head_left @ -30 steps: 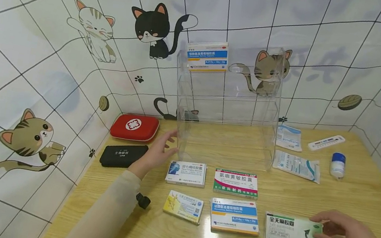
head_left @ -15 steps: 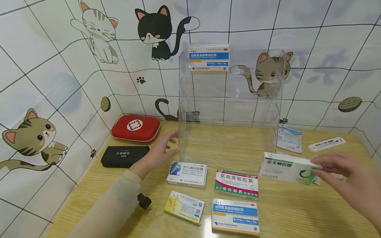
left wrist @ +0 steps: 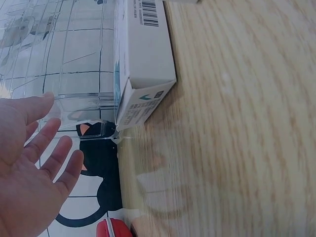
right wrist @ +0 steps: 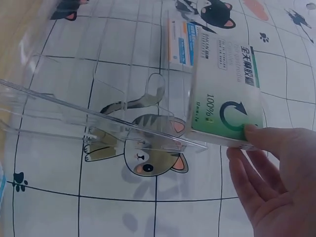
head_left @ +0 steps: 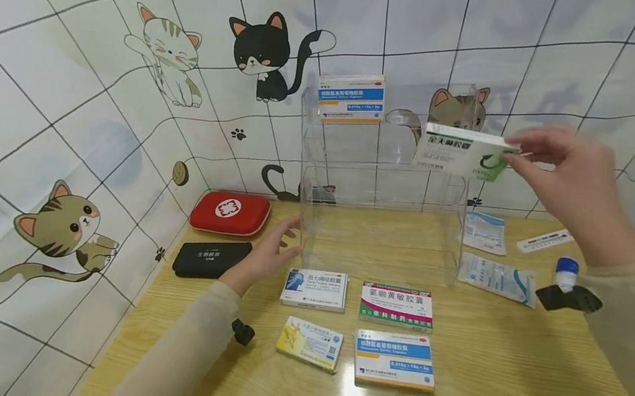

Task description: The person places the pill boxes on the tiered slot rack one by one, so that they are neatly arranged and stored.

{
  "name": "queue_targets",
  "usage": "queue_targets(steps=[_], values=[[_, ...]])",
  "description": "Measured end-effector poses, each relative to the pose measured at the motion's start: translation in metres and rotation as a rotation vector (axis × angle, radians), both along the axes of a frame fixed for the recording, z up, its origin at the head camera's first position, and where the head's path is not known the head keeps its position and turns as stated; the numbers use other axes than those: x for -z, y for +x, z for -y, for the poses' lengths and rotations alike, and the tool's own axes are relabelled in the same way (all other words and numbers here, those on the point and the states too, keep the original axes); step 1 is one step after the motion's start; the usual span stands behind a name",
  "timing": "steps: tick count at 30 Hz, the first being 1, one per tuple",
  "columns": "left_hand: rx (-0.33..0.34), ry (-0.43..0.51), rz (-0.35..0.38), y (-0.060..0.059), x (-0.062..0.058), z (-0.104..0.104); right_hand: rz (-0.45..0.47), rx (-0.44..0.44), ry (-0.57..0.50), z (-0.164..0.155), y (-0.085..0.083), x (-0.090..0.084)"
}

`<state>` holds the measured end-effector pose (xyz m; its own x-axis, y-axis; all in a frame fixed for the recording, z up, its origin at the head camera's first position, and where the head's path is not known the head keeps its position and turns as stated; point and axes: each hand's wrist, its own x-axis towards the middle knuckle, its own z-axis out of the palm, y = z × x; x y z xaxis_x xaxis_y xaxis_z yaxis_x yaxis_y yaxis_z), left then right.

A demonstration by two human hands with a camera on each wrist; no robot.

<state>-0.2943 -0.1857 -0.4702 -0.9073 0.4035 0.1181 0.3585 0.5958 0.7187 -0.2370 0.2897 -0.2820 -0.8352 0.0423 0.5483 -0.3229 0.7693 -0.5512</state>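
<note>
My right hand [head_left: 569, 183] pinches a white and green medicine box [head_left: 462, 153] by its right end. In the head view the box is in the air before the upper right of a clear acrylic shelf rack [head_left: 389, 167]. The right wrist view shows the thumb on its green face, fingers behind. At the rack's lower left side, my left hand [head_left: 270, 252] has relaxed, spread fingers; in the left wrist view its fingertips [left wrist: 48, 98] are beside the clear wall, and contact is hard to tell. A blue, white and orange box [head_left: 351, 98] stands on the rack's top left.
On the table lie a blue-white box [head_left: 314, 289], a green-magenta box [head_left: 397, 305], a yellow box [head_left: 310, 344] and another blue-orange box [head_left: 395, 361]. A red case [head_left: 230, 213] and black pouch [head_left: 211, 259] lie left. Packets [head_left: 498, 279] and a blue-capped bottle [head_left: 566, 272] are right.
My right hand has lifted the white and green box from the table's front right, up and back to the rack's upper level. My left hand stays by the rack's side.
</note>
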Motion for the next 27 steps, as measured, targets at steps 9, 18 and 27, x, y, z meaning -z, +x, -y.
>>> queue_targets(steps=[9,18,27], values=[[0.005,-0.004,-0.014,-0.001,-0.001,0.002,-0.158,0.080,-0.063,0.031,-0.052,-0.043],[0.018,0.022,-0.027,-0.003,0.000,0.003,-0.240,0.119,-0.182,0.040,-0.101,-0.047],[0.008,-0.019,-0.014,-0.006,0.000,0.003,-0.104,0.101,-0.070,0.037,-0.127,-0.030]])
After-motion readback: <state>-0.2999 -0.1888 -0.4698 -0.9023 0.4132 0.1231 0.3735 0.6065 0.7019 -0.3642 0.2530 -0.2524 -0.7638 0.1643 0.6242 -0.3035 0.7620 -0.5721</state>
